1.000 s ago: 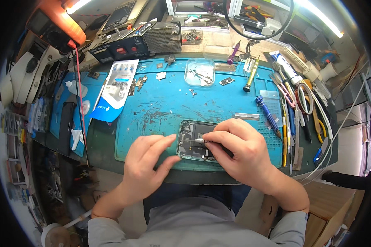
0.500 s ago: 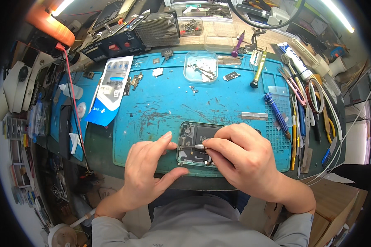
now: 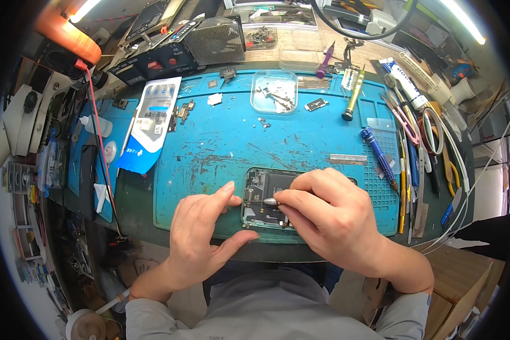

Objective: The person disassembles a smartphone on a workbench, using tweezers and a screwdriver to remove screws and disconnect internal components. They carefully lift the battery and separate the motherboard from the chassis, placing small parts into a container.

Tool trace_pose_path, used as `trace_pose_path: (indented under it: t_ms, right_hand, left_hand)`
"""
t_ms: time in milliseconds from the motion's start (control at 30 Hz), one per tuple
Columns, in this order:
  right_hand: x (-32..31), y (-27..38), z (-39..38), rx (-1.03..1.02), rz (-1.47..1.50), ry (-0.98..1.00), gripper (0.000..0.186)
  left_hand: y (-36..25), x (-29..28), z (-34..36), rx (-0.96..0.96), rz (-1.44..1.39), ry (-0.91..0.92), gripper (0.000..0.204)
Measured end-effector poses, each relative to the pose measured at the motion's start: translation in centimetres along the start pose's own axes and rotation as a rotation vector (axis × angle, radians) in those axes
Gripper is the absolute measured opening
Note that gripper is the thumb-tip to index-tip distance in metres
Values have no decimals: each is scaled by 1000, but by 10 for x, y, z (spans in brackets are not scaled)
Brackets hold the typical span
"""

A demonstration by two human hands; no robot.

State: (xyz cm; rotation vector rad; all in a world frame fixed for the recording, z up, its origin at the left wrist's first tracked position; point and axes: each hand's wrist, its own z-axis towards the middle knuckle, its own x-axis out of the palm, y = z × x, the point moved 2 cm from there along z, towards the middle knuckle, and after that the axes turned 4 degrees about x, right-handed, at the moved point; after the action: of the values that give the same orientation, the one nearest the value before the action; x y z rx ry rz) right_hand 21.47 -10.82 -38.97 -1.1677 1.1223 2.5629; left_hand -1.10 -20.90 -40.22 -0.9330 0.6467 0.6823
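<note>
An opened smartphone [image 3: 260, 213] lies on the blue mat, its dark battery and inner parts exposed. My right hand [image 3: 337, 218] is closed around a slim screwdriver [image 3: 271, 202] with a tapered grey metal end. Its thin shaft points left across the phone's lower inner section. The rest of the tool and the phone's right part are hidden by my fingers. Beside the phone's left edge, my left hand [image 3: 204, 229] is open, thumb and fingers apart. Its index fingertip is close to the shaft tip; whether it touches the phone I cannot tell.
Behind the phone are a metal ruler [image 3: 347, 159], a blue screwdriver [image 3: 379, 156] and a clear box [image 3: 274, 93] of small parts. A blue-white package [image 3: 153, 122] lies left. Scissors [image 3: 402, 119], tweezers and other tools crowd the right edge. A black boxy device [image 3: 158, 62] stands far left.
The view has shifted very slightly. Both hands keep nearly the same pose, with the screwdriver still over the phone.
</note>
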Motion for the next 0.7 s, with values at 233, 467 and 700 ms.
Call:
trace_pose_path:
  t_ms: [233,467,700]
  right_hand:
    - [-1,4,-2,-28,-72,28,21]
    - [-4,11,1,27,-20,8,27]
    - [-2,12,-4,-3,-103,58,32]
  left_hand:
    - [-1,0,0,3,4,-9,88]
    - [0,2,0,10,5,-17,89]
    - [1,2,0,46,18,-31,91]
